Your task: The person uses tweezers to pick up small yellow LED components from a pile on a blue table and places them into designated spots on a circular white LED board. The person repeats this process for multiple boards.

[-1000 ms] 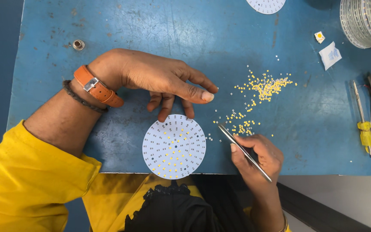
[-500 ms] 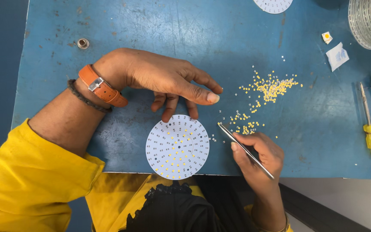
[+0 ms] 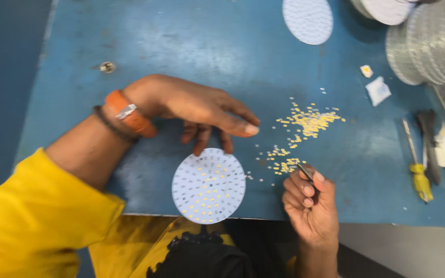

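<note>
Two hands, right hand (image 3: 311,206) pinching one tweezers (image 3: 304,170), one round board (image 3: 208,185).

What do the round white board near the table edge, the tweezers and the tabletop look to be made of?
Round board: seems a thin rigid sheet coated matte white, with rows of small yellow chips.
Tweezers in the right hand: slim, grey and shiny, probably metal.
Tabletop: hard surface painted blue, scuffed and worn pale in patches; what lies beneath is unclear.
</note>
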